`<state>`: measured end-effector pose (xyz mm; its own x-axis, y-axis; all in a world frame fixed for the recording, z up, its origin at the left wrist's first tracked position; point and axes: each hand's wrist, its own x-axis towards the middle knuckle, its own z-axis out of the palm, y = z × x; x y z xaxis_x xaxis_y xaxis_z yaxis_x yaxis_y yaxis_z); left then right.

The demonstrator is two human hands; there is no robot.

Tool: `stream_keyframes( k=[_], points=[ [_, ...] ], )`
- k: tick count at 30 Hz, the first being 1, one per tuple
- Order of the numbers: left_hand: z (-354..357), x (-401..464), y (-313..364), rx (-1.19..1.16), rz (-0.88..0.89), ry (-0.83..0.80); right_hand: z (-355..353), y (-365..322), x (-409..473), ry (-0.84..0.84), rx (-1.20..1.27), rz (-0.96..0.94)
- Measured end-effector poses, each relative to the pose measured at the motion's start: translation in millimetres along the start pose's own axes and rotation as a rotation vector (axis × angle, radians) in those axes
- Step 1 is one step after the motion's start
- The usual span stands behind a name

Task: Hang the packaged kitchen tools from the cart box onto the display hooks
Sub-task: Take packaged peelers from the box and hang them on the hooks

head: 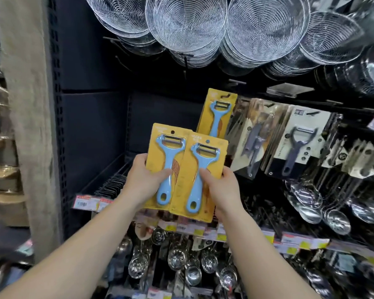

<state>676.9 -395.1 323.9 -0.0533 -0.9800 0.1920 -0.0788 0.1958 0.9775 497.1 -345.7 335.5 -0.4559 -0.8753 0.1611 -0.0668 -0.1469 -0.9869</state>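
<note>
Two yellow cards, each with a light-blue peeler, are raised in front of the display. My left hand (146,179) grips the left peeler pack (166,147), thumb across its handle. The right peeler pack (200,169) overlaps the left one and is gripped by my right hand (221,187), thumb on its front. Behind them a third yellow peeler pack (219,114) hangs on a display hook (225,97). The cart box is out of view.
Grey peeler packs (296,141) hang to the right of the yellow one. Wire skimmers (203,29) hang overhead, steel ladles (324,203) and slotted spoons (177,257) below. A dark bare panel (95,126) and a beige pillar (28,104) stand at the left. Price tags (294,240) line the rail.
</note>
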Motion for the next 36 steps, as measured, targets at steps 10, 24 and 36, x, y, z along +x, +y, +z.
stream_keyframes(
  k=[10, 24, 36],
  points=[
    [22.0, 28.8, 10.0, -0.043, 0.04, 0.015, -13.6, -25.9, 26.7, 0.043, -0.007, -0.084],
    [47.4, 64.8, 29.4, -0.076, 0.127, 0.231, -25.4, -60.6, 94.1, -0.037, 0.013, -0.213],
    [45.8, 66.1, 21.5, -0.101, 0.112, 0.242, -28.5, -60.8, 91.8, -0.027, 0.029, -0.305]
  ],
)
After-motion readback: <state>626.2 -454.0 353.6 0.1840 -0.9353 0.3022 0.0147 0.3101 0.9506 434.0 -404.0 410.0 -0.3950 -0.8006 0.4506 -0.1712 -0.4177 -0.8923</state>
